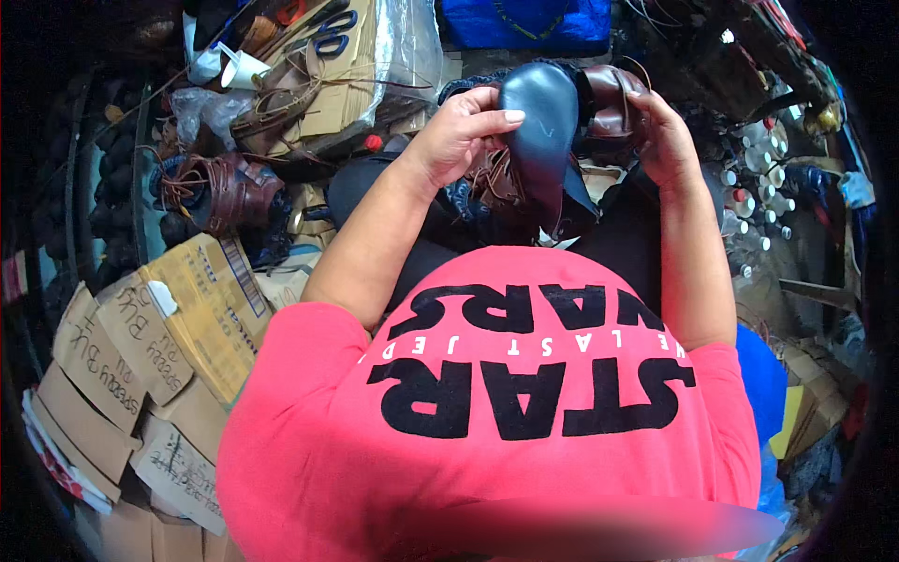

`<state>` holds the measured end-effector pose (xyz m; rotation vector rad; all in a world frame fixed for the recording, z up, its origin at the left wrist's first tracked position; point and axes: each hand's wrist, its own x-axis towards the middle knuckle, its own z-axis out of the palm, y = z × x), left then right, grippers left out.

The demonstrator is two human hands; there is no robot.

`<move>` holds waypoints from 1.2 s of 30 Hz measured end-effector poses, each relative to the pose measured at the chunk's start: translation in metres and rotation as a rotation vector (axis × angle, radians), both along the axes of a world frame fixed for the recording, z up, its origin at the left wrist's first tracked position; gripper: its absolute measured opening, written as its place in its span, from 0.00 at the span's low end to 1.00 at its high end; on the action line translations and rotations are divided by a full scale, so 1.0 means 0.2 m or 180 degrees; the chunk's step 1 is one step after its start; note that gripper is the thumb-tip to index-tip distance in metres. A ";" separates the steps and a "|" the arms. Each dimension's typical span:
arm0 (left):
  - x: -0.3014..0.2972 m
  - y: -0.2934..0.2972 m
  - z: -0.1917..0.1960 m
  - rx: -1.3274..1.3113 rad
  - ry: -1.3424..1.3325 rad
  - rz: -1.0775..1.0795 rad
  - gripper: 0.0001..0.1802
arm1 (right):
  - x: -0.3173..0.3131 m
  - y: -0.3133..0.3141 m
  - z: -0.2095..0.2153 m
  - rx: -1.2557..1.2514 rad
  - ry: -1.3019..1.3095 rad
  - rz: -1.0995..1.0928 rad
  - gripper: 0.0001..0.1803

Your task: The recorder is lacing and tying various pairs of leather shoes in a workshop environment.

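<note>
- Shoe: held sole-up over the person's lap, between both hands, just above the pink shirt. Toe end points away from the body.
- Appearance: sole is dark blue-black, smooth and slightly glossy, long and tapering; upper is reddish-brown leather, visible to the right of the sole. Condition of the join between sole and upper cannot be told from this view.
- Left hand: fingers curled over the left edge of the sole, thumb beneath, pinching that edge.
- Right hand: wrapped around the brown upper at the shoe's right side; fingers closed on the leather, tips hidden behind it.
- Risk, in my judgement: grip on the sole is by edge only; the smooth surface could slip from the left fingers and the shoe twist or drop to the lap.
- Risk: hard pulling at the edge could peel or crease the sole.
- Left of the shoe: brown laced boot, flattened cardboard, scissors.
- Right of the shoe: small capped bottles, crowded close; a knock from the right elbow could topple them.
</note>
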<state>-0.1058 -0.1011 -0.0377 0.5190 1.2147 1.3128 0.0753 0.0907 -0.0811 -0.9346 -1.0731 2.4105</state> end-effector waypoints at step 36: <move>-0.11 -0.07 -0.05 0.0283 -0.0977 0.0762 0.16 | 0.02 0.00 0.00 -0.0281 -0.0051 0.0073 0.21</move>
